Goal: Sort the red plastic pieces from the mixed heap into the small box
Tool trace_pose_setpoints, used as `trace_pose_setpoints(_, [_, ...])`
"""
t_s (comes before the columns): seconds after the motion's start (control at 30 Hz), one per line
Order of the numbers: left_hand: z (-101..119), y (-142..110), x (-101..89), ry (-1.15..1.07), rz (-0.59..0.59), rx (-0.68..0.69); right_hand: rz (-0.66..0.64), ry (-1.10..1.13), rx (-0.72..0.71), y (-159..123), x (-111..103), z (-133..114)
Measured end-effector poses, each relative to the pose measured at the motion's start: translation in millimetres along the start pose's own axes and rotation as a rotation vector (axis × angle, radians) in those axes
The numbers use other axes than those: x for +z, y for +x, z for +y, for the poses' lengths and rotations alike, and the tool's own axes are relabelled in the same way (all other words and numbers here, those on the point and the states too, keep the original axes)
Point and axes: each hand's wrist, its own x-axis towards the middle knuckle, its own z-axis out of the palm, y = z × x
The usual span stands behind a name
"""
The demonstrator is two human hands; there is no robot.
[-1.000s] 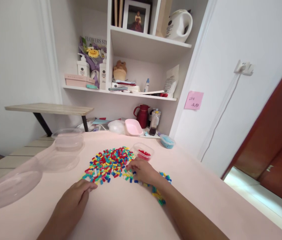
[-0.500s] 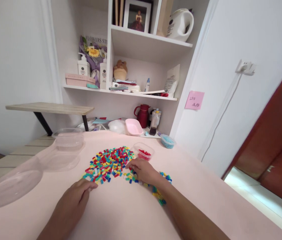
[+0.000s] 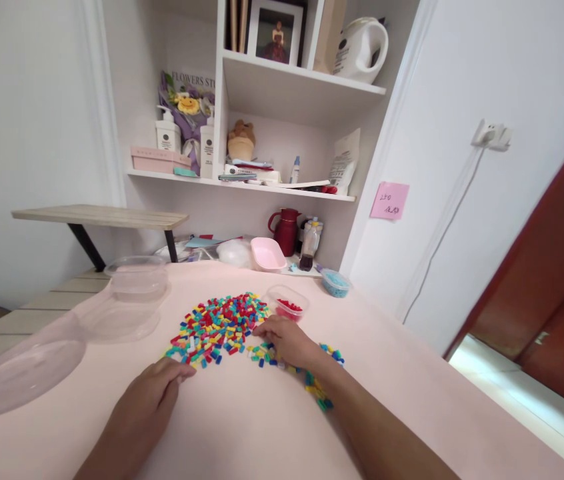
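A heap of small toy bricks (image 3: 222, 320) in red, yellow, green, blue and a few white lies on the pink table. At its right edge, my right hand (image 3: 285, 341) reaches down with fingers bent together. The fingertips touch the bricks, and anything between them is too small to make out. More bricks (image 3: 318, 392) lie under and beside my right wrist. My left hand (image 3: 155, 387) rests at the heap's lower left edge, fingers loosely stretched, with no brick visibly held. Just behind my right hand stands a clear plastic tub (image 3: 288, 301) with red bricks in it.
Clear empty tubs and lids (image 3: 122, 321) line the table's left side. A tub of light blue pieces (image 3: 335, 283) stands at the back right. Along the back are a pink basin (image 3: 268, 255), a dark red jug (image 3: 287, 232) and a bottle (image 3: 309, 247), under shelves.
My right hand has shifted very slightly at the heap's right edge. My left hand stays in place, and the bricks look the same.
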Motion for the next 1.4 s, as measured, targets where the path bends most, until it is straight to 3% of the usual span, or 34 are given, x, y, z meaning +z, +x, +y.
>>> trace_pose_setpoints(0.43, [-1.6, 1.2, 0.3, 0.041, 0.001, 0.013, -0.03, -0.168, -0.028, -6.1, 6.2, -26.3])
trace_pose_setpoints(0.63, [-3.8, 1.5, 0.2, 0.066, 0.002, 0.021, -0.002, -0.215, -0.184, 1.9, 15.4, -35.2])
trace_pose_setpoints(0.77, [-4.9, 0.4, -0.1, 0.069, 0.013, 0.03, -0.175, -0.204, -0.128, -4.6, -8.4, -26.0])
trace_pose_setpoints(0.9, [-3.8, 1.1, 0.6, 0.068, 0.012, 0.019, -0.325, -0.175, 0.055, -20.1, -43.7, -6.6])
trace_pose_setpoints(1.0, [-3.8, 1.9, 1.0, 0.065, 0.005, 0.021, -0.239, -0.182, 0.156, -22.6, -54.5, 2.6])
trace_pose_setpoints(1.17, [-2.1, -0.4, -0.1, 0.067, 0.003, 0.008, -0.015, -0.134, 0.065, -10.7, -30.2, -4.8])
trace_pose_setpoints(1.3, [2.0, -2.2, -0.6, 0.061, 0.025, -0.007, 0.005, -0.268, 0.077, -1.7, -2.3, -13.5])
trace_pose_setpoints(1.4, [2.8, -1.8, -0.1, 0.052, 0.029, 0.0, 0.017, -0.29, 0.127, 2.4, 5.6, -13.6])
